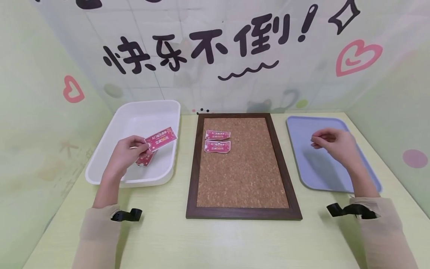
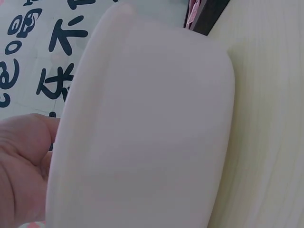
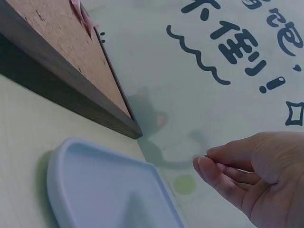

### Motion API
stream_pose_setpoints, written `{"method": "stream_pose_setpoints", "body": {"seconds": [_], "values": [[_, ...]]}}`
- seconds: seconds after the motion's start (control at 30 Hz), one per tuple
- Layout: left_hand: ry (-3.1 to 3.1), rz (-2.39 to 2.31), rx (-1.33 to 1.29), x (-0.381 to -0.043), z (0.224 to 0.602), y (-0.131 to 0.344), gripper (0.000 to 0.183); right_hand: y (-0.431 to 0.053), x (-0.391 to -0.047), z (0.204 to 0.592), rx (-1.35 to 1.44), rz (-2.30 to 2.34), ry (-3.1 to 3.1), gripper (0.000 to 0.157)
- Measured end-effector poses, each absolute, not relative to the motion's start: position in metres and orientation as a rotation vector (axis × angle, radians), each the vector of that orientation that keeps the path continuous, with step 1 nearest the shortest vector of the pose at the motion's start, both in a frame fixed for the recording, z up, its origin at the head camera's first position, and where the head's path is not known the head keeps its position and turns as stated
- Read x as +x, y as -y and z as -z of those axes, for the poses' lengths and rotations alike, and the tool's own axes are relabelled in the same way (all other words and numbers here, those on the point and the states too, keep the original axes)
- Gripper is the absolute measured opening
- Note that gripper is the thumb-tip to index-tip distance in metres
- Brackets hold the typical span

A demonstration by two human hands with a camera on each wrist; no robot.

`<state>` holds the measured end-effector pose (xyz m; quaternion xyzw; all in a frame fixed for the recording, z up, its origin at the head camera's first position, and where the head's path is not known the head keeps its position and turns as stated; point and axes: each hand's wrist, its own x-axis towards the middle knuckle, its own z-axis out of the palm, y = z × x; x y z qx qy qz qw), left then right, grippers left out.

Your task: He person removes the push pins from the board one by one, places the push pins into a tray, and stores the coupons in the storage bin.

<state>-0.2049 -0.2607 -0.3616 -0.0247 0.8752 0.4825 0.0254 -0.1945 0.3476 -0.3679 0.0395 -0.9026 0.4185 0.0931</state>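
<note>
Coupon [image 1: 164,138], red with white and yellow print, pinched at its lower left corner between thumb and fingers of the left hand [image 1: 124,155], held over the white tub [image 1: 147,112] and slanting up toward its right rim. Below that hand, toward the tub's near right corner, second red slip [image 1: 145,160], partly covered (whether single or stacked, impossible to tell). Over the blue tray [image 1: 300,129], right hand [image 1: 337,145], thumb pressed to forefinger, anything between the tips too small to make out. Between tub and tray, cork board [image 1: 245,175] in dark frame [image 1: 243,213], with two matching coupons [image 1: 217,146] one above the other near its far left corner. All on pale worktop [image 1: 235,243]: tub toward the far left corner, board against the middle of the far edge, tray toward the far right corner. Beyond that edge, backdrop [image 1: 201,84] with dark lettering and pink hearts.
</note>
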Motion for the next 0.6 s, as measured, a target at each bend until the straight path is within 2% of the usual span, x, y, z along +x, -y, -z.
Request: {"method": "stream_pose_setpoints", "body": {"seconds": [0.13, 0.47, 0.6], "values": [[-2.688, -1.494, -0.115, -0.207, 0.365, 0.27, 0.036, -0.355, -0.193, 0.369, 0.039, -1.212, 2.708, 0.03], [-2.667, -1.408, -0.186, -0.208, 0.374, 0.286, 0.044, -0.378, -0.194, 0.375, 0.052, -1.095, 2.734, 0.022], [-2.626, -1.433, -0.207, -0.207, 0.375, 0.292, 0.045, -0.387, -0.195, 0.376, 0.008, -1.058, 2.763, 0.024]]}}
